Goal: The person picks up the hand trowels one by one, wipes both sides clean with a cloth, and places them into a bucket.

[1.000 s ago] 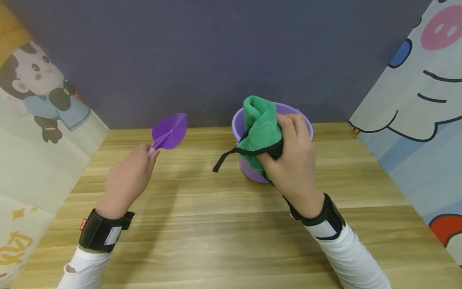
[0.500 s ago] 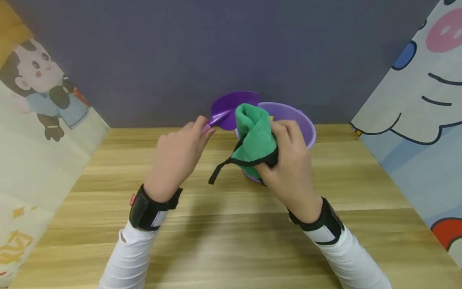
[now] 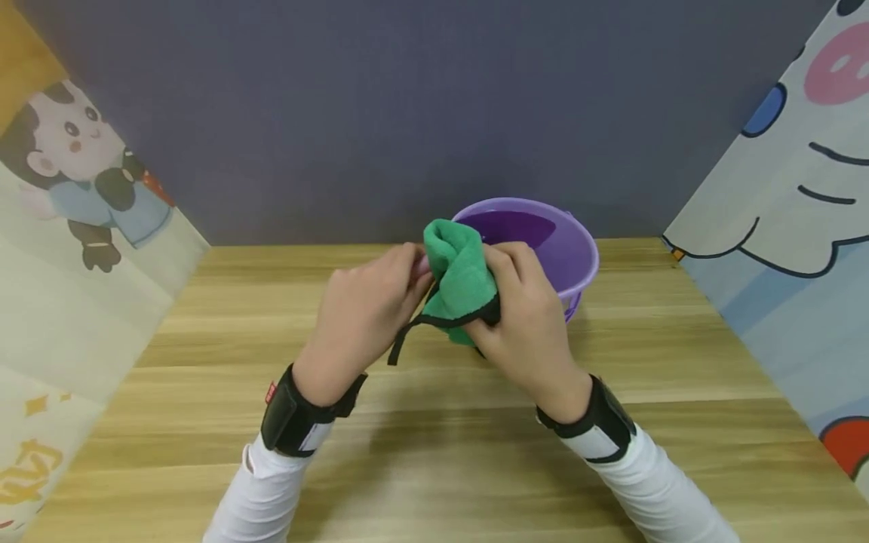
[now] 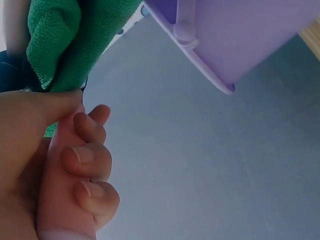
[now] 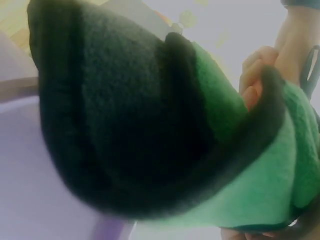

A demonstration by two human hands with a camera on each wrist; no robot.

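My left hand [image 3: 366, 302] grips the pink handle of a toy shovel [image 4: 62, 212], fingers wrapped round it in the left wrist view. The shovel's dark purple blade [image 3: 519, 226] shows within the bucket's mouth in the head view; the part between is hidden behind the cloth. A folded green cloth [image 3: 458, 275] with black edging and a black strap is held in my right hand [image 3: 532, 324], thumb and fingers closed round it. Cloth and left hand meet at the top of the handle. Behind both hands stands a light purple bucket [image 3: 573, 253].
The bucket rests on a wood-grain table [image 3: 434, 467] near its back edge, against a dark grey panel [image 3: 339, 121]. Side panels with cartoon prints [image 3: 88, 181] border the table left and right. A purple bucket handle [image 3: 572, 307] hangs at the bucket's right side.
My left hand has carried the shovel rightward from the table's left side to the bucket and the cloth. My right hand, holding the cloth, has shifted slightly left and toward me.
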